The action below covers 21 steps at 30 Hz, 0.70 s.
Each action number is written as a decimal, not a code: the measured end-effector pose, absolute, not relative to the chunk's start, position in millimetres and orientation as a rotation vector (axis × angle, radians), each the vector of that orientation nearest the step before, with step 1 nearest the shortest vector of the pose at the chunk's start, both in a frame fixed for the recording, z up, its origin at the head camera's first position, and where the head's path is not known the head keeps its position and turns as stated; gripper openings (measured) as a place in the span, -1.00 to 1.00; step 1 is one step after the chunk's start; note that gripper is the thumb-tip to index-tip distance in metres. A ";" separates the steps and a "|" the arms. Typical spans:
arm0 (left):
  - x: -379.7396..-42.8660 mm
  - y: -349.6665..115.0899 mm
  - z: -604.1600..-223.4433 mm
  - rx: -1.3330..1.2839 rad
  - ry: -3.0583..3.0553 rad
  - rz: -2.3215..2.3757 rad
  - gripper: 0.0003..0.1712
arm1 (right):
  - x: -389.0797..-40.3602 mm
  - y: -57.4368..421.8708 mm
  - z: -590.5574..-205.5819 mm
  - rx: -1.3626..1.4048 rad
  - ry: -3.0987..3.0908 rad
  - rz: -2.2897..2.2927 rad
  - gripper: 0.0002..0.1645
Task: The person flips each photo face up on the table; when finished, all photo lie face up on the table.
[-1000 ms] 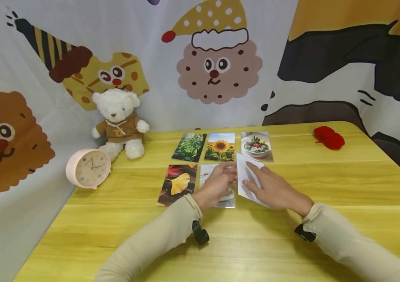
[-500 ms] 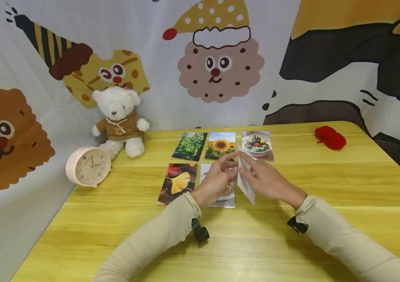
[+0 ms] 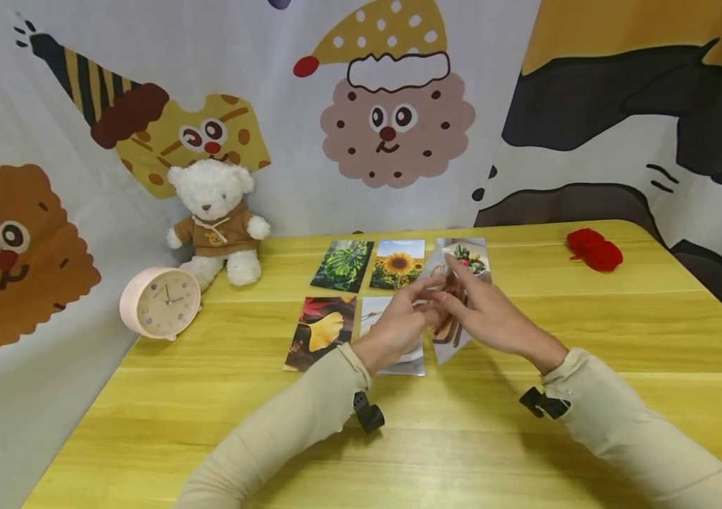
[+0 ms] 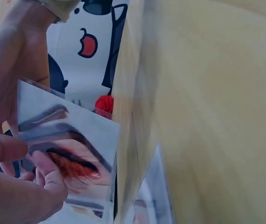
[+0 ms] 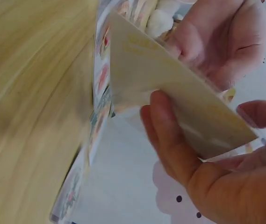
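Note:
Over the table, my right hand (image 3: 501, 322) holds a photo card (image 3: 445, 346) tilted up, thumb on one side and fingers on the other. Its picture, food on a wooden board, faces my left hand (image 3: 395, 329). In the left wrist view, the left fingers (image 4: 48, 179) lie loosely bent in front of the card's printed face, near one edge. The right wrist view has the card's pale back (image 5: 137, 70) with right fingers (image 5: 163, 116) against it. Below lie a sunflower card (image 3: 397, 264), a green leaf card (image 3: 343, 265), a ginkgo leaf card (image 3: 319, 334) and a partly covered cactus bowl card (image 3: 475, 254).
Another card (image 3: 373, 307) lies beneath my left hand, mostly covered. A white teddy bear (image 3: 213, 219) and a pink clock (image 3: 160, 304) stand at the left. At the back right is a red soft item (image 3: 595, 249). A cartoon-printed cloth (image 3: 297, 148) hangs behind the table.
The card has turned in the right hand: its white back faced the camera, then it stood edge-on, and now its picture shows. The left hand has shifted slightly right.

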<state>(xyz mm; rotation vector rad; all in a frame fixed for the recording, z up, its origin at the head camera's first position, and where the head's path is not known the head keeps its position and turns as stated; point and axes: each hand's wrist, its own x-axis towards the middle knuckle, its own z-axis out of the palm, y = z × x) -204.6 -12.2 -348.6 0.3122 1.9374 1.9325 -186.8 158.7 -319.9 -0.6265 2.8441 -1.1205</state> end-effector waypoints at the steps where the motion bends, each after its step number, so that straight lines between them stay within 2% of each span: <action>1: -204.7 -12.2 -348.1 0.322 1.951 1.920 -0.30 | -186.9 159.2 -319.9 -0.621 2.853 -1.130 -0.23; 5: -206.2 -15.6 -349.6 0.339 2.058 1.841 -0.35 | -187.3 163.3 -321.2 -0.585 2.888 -1.131 -0.23; 11: -211.6 -27.8 -359.7 0.371 2.386 1.601 -0.43 | -188.8 167.5 -324.5 -0.515 2.885 -1.167 -0.03; 21: -213.1 -36.6 -358.1 0.355 2.340 1.641 -0.35 | -187.8 174.0 -329.7 -0.370 2.783 -1.385 0.09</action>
